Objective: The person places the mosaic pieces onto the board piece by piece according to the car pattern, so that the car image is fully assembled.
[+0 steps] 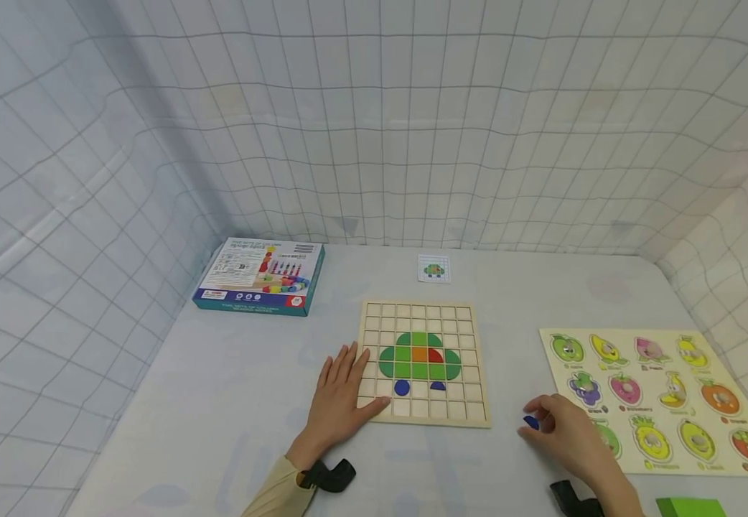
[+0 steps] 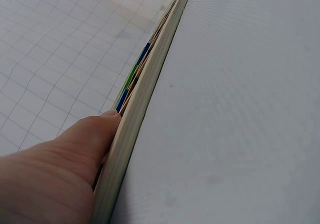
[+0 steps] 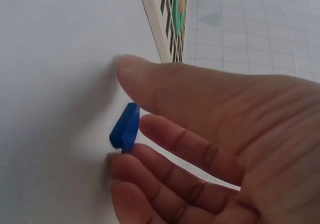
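My left hand [image 1: 338, 406] lies flat with its fingers spread, fingertips and thumb resting on the lower left edge of a wooden grid board [image 1: 473, 345]. The thumb presses at the board's rim [image 2: 145, 94] in the left wrist view. Green squares and rounded pieces [image 1: 403, 353] form a shape on the board, with an orange square [image 1: 419, 354] and a red quarter-circle [image 1: 435, 355]. Below them sit a blue circle [image 1: 402, 388] and a blue half-circle [image 1: 437, 385]. Right of the board, my right hand [image 1: 568, 434] holds a small blue curved piece [image 3: 126, 126] between thumb and fingers, close over the table.
A pattern card [image 1: 434, 268] lies behind the board, showing a similar shape. At the back left is a boxed toy set [image 1: 260, 276]. A fruit picture board [image 1: 655, 366] lies at right, partly under my right arm. A green block [image 1: 690, 507] is at the front right.
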The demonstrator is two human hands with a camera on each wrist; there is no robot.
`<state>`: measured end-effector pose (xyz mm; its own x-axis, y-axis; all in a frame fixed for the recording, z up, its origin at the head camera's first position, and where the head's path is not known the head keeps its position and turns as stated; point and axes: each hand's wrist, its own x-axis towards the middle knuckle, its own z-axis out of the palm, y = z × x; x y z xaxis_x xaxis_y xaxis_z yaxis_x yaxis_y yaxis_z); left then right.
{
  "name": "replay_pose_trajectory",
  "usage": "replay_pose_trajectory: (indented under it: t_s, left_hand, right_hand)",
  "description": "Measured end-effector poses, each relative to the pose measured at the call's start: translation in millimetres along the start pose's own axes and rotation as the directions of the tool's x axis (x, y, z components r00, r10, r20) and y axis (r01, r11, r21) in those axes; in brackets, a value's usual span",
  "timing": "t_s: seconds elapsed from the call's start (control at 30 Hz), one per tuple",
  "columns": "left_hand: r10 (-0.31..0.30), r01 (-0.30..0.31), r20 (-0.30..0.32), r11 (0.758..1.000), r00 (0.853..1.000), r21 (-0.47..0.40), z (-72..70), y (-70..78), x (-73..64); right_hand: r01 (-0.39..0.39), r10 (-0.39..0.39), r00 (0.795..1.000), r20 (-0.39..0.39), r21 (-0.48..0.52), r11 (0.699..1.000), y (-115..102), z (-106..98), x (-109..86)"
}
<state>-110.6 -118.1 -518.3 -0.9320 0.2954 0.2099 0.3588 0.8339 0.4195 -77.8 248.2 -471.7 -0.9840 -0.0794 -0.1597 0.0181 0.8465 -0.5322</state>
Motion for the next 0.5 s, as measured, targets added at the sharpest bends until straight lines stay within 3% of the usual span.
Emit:
replay_pose_trajectory:
  t_s: [0.5]
  left_hand:
    - [-0.002,0.002,0.000,1.000,1.000,0.005,1.0,-0.1,0.3]
  right_hand:
    - [0.063,-0.062,0.998,-0.014,0.120,0.991,0.0,6.3,6.0]
